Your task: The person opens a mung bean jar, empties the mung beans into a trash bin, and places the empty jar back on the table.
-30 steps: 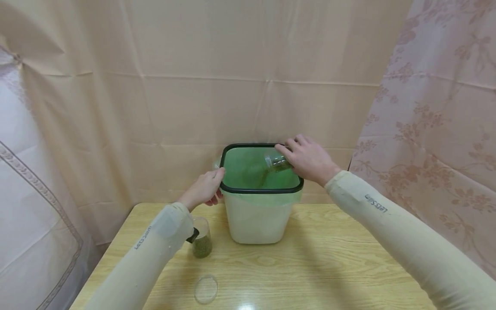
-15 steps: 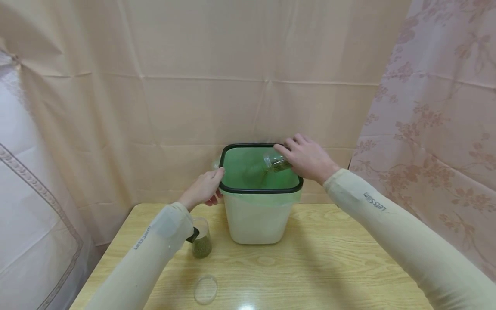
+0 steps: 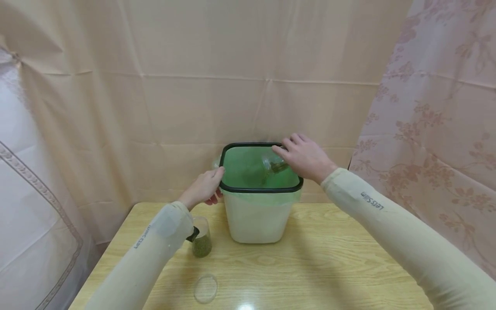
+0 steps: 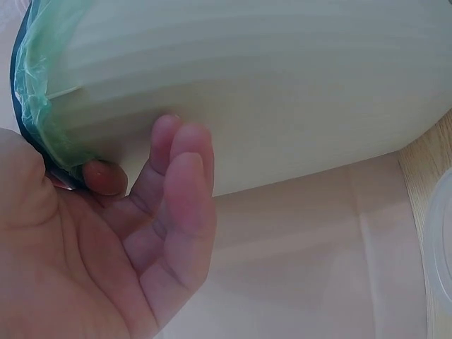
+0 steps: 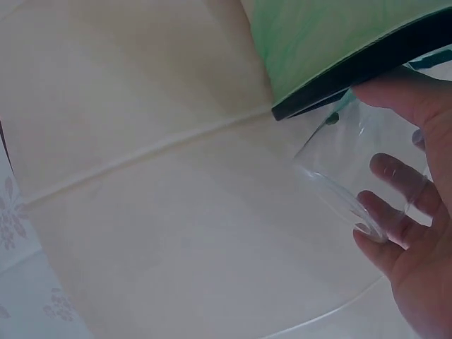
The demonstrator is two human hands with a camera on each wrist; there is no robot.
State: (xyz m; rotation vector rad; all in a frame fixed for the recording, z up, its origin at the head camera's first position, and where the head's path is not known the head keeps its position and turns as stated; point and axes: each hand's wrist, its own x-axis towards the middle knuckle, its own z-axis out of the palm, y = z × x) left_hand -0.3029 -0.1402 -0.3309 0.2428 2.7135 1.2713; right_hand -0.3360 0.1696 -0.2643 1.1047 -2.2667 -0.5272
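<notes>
Beige cloth (image 3: 201,107) behind, clear jar (image 3: 276,166) tipped over a lined bin (image 3: 257,217)

Creased beige cloth filled most of the background, with a pinkish floral curtain (image 3: 438,129) to the right and a whitish cloth (image 3: 27,193) to the left. Below stretched a pale wood-grain tabletop (image 3: 341,241). On it stood the bin, cream-coloured and upright, its green plastic liner (image 3: 240,172) folded out over the top beneath a black rim band (image 3: 261,190). Cream sleeves (image 3: 391,224) lettered "LetsSlim" covered both forearms.

The left hand (image 3: 204,187) pinched the rim band at the bin's left side — thumb on top, a fingertip beneath, the other fingers bent beside the outer wall. The right hand (image 3: 306,157) was clamped round the clear jar at the bin's right side, some of its fingers showing through the transparent wall in the right wrist view. That jar was tilted, its mouth pointing left over the bin's opening, with green bits (image 3: 278,168) inside and a thin trickle below the mouth.

A second jar (image 3: 205,228), partly filled with green granules (image 3: 202,248), stood upright on the tabletop just beside the left wrist, partly covered by a dark strap (image 3: 193,235). Smallest of all, a round clear lid (image 3: 206,289) lay flat in front of it — well apart from the bin.
</notes>
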